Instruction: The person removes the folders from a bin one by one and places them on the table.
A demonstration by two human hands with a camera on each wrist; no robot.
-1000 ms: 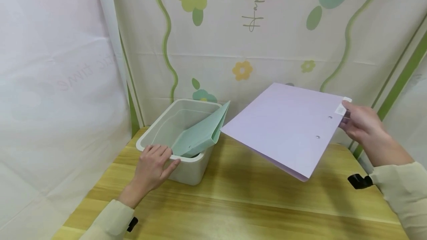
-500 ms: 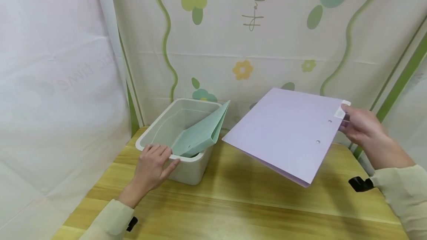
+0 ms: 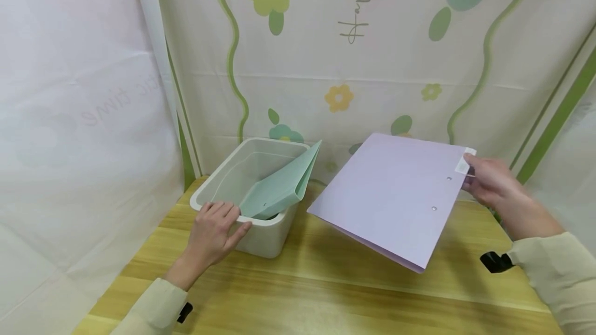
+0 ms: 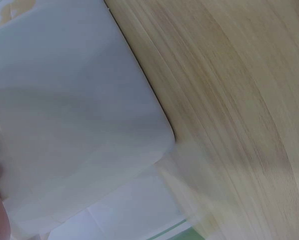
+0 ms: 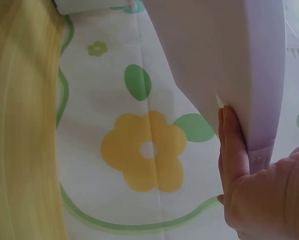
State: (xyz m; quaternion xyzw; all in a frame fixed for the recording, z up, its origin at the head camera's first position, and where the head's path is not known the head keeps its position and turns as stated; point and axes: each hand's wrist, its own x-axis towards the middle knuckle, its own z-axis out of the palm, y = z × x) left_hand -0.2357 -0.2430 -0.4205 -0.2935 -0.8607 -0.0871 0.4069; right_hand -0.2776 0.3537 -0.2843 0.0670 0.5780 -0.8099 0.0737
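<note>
In the head view my right hand point(image 3: 495, 185) grips a purple file folder point(image 3: 386, 195) by its right end, near a white label. The folder is tilted and held above the table, its left corner apart from the bin. The right wrist view shows the fingers along the underside of the folder point(image 5: 219, 55). My left hand point(image 3: 211, 234) has its fingers curled over the near rim of a white plastic bin point(image 3: 270, 239). A mint-green folder point(image 3: 279, 185) leans inside the bin, one end sticking up past the right rim. The left wrist view shows the bin's outer wall point(image 4: 84, 110).
A wooden table point(image 3: 298, 299) bears the bin, which stands at its back left. Behind the table hangs a white curtain point(image 3: 396, 56) printed with flowers, and another white sheet point(image 3: 84, 133) hangs along the left side.
My right hand has lowered the purple folder somewhat and shifted it slightly left. The left hand, the bin and the mint-green folder have stayed in place.
</note>
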